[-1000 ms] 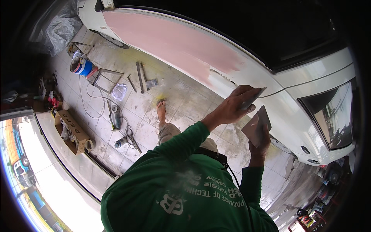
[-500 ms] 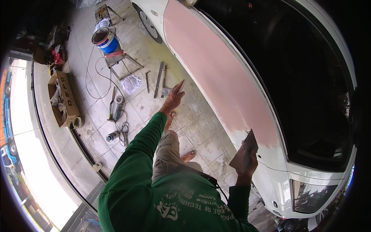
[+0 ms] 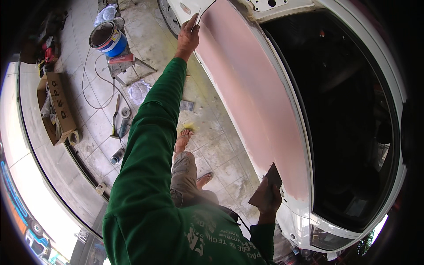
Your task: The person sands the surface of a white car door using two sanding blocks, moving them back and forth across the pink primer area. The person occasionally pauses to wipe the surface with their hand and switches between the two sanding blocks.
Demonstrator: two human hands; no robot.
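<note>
A long patch of smooth pink body filler [image 3: 251, 84] covers the side of a white car [image 3: 300, 212]. My left hand [image 3: 188, 40], arm stretched far forward, is closed on a thin flat putty spreader [image 3: 197, 19], seen nearly edge-on at the far end of the pink patch. Whether its edge touches the panel I cannot tell. Near the panel's close end, my right hand [image 3: 270, 204] grips a dark flat filler plate [image 3: 266, 187] tilted upward, with its far corner overlapping the pink surface in view. Fingers partly hide the plate.
A blue paint bucket [image 3: 115, 45] stands on a low trestle bench [image 3: 128, 66] at the far left. On the tiled floor lie a crumpled plastic sheet [image 3: 139, 91], a power tool [image 3: 124, 119] and a can [image 3: 117, 156]. A cardboard box [image 3: 60, 106] sits by the doorway.
My left hand with the spreader has reached forward from beside the panel to its far end. My right hand still holds the plate, now slightly lower and further left in view.
</note>
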